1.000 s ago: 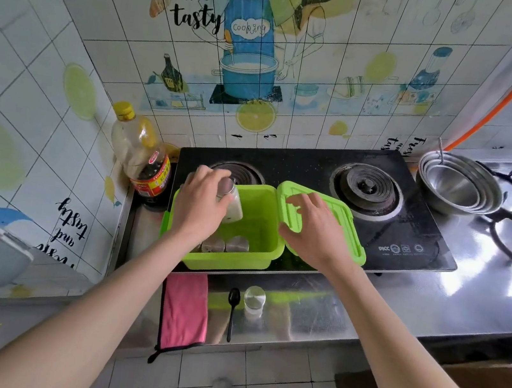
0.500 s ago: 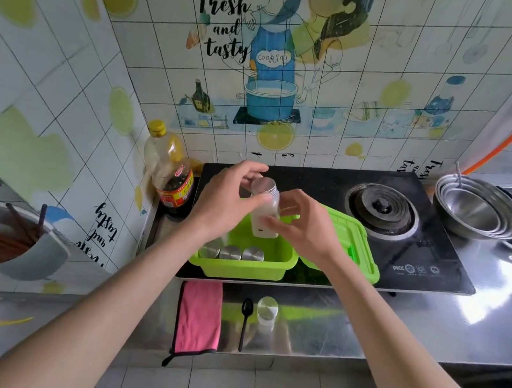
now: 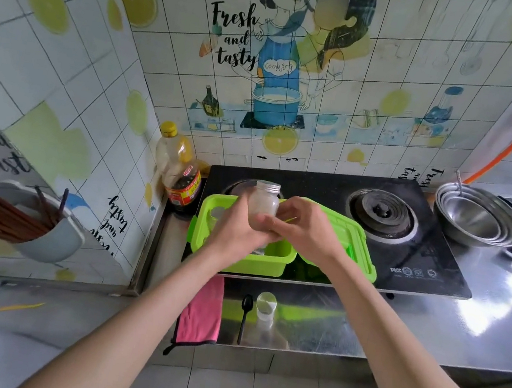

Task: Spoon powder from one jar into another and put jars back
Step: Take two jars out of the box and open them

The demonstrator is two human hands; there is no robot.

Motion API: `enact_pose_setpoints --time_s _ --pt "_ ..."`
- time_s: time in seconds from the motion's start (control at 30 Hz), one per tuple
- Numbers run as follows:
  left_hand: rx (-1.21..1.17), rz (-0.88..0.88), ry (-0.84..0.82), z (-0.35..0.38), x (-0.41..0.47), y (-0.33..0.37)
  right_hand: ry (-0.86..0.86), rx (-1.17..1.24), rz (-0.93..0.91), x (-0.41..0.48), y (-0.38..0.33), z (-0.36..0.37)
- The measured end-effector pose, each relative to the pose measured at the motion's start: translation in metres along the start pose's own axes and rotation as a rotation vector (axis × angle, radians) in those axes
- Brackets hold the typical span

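Holding the capped jar (image 3: 264, 207) upright above the open green box (image 3: 274, 259), your left hand (image 3: 235, 229) is wrapped tight around its lower half while your right hand (image 3: 306, 228) pinches in at its base from three o'clock, probably steadying it so the lid can be unscrewed. At six o'clock on the steel counter (image 3: 394, 326), the second jar (image 3: 265, 306) stands open with the black spoon (image 3: 245, 313) lying just beside it at nine o'clock, set close so that scooping looks like a short reach.
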State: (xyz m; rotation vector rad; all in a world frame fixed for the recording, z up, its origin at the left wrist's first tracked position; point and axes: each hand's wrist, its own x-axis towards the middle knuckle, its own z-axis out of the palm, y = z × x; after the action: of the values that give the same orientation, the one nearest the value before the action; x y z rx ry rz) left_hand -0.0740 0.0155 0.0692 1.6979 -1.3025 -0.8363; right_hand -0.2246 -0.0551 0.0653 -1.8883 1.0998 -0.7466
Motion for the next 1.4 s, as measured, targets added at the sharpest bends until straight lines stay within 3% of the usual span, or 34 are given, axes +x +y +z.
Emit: enact_pose_setpoints --time_s 0.1,0.23,0.47,0.6,0.9,1.0,1.1,1.2,1.4 --pt "0.098 -0.001 0.146 0.008 -0.009 0.0 0.009 -0.049 -0.005 -0.005 -0.007 -0.003" --pt "0.261 0.021 0.119 0.014 -0.023 -0.003 0.154 -0.242 0.01 -0.011 -0.026 -0.016" --pt "0.349 0.151 0.225 0.026 -0.042 0.01 0.08 -0.51 0.028 -0.02 -0.049 -0.018" --pt "0.295 0.148 0.225 0.026 -0.045 0.013 0.049 -0.456 -0.007 -0.022 -0.049 -0.021" --pt "0.164 0.199 0.055 0.011 -0.047 0.016 0.057 -0.338 -0.141 -0.038 -0.052 -0.02" --pt "-0.045 0.184 -0.053 0.005 -0.049 0.015 -0.046 -0.188 -0.212 -0.041 -0.052 -0.025" --pt "-0.069 0.164 -0.062 0.001 -0.051 0.008 -0.265 -0.066 -0.213 -0.04 -0.049 -0.035" --pt "-0.055 0.106 -0.02 -0.001 -0.052 -0.001 -0.438 -0.088 -0.123 -0.035 -0.052 -0.049" --pt "0.092 0.089 -0.03 -0.007 -0.05 -0.013 -0.335 -0.304 -0.032 -0.026 -0.064 -0.046"
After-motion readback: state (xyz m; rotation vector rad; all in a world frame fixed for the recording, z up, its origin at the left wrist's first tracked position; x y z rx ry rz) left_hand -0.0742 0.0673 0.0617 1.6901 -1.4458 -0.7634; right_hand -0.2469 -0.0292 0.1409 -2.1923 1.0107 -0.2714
